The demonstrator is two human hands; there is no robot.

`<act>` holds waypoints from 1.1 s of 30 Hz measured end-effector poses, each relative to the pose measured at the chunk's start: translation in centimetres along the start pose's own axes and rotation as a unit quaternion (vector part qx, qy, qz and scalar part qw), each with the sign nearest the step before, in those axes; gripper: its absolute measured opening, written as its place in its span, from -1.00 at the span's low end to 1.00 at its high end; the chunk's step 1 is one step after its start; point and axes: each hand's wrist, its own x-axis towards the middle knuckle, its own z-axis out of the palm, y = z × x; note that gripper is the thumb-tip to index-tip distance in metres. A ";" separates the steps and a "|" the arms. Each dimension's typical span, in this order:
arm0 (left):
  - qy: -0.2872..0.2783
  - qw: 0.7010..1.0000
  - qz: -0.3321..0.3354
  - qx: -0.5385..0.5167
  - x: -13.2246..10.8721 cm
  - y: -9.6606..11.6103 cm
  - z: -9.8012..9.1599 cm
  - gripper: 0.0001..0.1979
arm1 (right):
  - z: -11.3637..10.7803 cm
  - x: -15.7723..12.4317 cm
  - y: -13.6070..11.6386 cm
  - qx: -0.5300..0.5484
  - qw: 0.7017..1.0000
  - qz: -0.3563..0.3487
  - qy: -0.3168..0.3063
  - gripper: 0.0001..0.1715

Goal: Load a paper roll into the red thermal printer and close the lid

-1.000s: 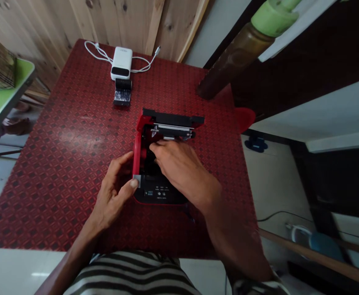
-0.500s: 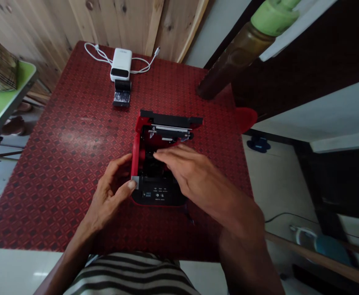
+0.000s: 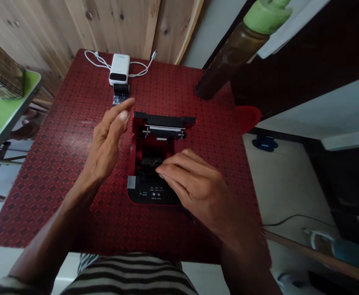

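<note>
A red and black label printer (image 3: 156, 196) stands on the table with its lid (image 3: 167, 119) raised, so the dark inside and a roller under the lid show. My right hand (image 3: 194, 176) is over the right side of the cavity, fingertips pinched together just behind the button panel. Whatever lies between those fingertips, if anything, is hidden. My left hand (image 3: 105, 143) hovers left of the printer, apart from it, with fingers stretched forward and nothing held. A small grey square (image 3: 131, 182) sits on the printer's front left corner.
At the back of the red patterned table (image 3: 59, 164) lie a white power bank (image 3: 119, 67) with a white cable (image 3: 142, 69) and a dark roll (image 3: 121, 89) partly behind my left hand. A tall brown bottle (image 3: 228, 61) with a green cap stands back right.
My left hand has let go of the printer's left side and risen forward. My right hand has drawn back towards the button panel, its fingertips now pinched. The view has shifted slightly.
</note>
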 end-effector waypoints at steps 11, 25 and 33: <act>-0.002 0.999 -0.030 -0.016 -5.8 -0.3 0.2 -0.50 | 1.8 -4.1 -3.7 -0.162 0.982 0.036 0.090 -0.66; -0.013 0.980 -0.168 -0.104 -8.7 -1.6 0.7 -0.39 | 3.5 -4.3 -3.2 -0.124 0.986 0.054 0.095 -0.75; 0.008 0.983 -0.171 -0.068 -8.8 -2.0 0.6 -0.29 | 3.5 -4.8 -2.9 -0.070 0.989 0.060 0.114 -0.71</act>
